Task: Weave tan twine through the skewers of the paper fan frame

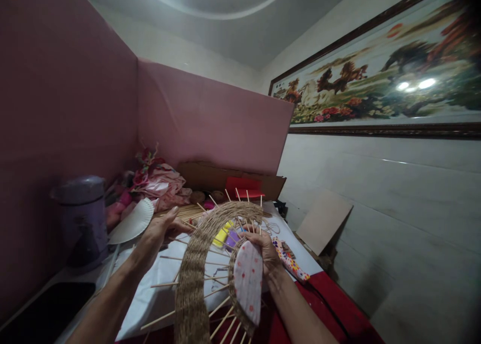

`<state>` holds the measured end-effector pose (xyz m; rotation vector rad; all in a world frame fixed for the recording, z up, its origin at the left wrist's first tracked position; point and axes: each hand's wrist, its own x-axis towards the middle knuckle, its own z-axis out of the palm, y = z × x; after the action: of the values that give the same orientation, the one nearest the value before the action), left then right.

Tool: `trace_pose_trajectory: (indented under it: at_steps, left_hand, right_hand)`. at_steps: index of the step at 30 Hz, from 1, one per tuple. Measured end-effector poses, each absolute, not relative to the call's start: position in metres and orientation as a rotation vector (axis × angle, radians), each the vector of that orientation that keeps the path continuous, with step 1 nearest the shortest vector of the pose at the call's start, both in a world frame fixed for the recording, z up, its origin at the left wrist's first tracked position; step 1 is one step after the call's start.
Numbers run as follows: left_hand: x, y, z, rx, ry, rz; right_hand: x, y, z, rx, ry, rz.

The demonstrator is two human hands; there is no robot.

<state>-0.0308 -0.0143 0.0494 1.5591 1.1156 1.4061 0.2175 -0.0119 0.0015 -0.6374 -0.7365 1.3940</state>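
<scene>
A curved piece of woven brown cord (192, 264) on thin wooden sticks (219, 291) fans out in front of me. At its inner side is a half-round pad of white cloth with red dots (248, 279), edged with the same cord. My right hand (267, 248) grips this inner part, its fingers closed around the pad's upper edge and the stick ends. My left hand (169, 229) is at the outer left edge, thumb raised apart from the fingers, fingertips beside a protruding stick. Whether they touch it is hard to tell.
Behind the weaving lie yellow (223, 235) and purple (232, 238) items. A white pleated fan shape (133, 222), a lilac lidded container (84, 223) and pink cloth (165, 186) stand left. A flower-patterned strip (289, 259) lies right, near red cloth (330, 309). Cardboard (203, 176) borders the back.
</scene>
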Motion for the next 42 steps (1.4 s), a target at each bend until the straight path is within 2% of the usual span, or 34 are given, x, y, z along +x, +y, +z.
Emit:
trace_pose_trajectory:
  at_steps: [18,28,42]
  left_hand:
    - [-0.032,-0.014,0.051,1.688,1.128,1.279]
    - [-0.037,-0.013,0.045,2.122,1.339,1.376]
    - [-0.039,-0.012,0.043,2.405,1.176,1.423]
  right_hand:
    - [0.224,-0.007,0.001,-0.747,-0.757,1.31]
    - [0.227,-0.004,-0.002,-0.736,-0.758,1.328]
    - [0.228,-0.003,-0.002,-0.735,-0.714,1.303]
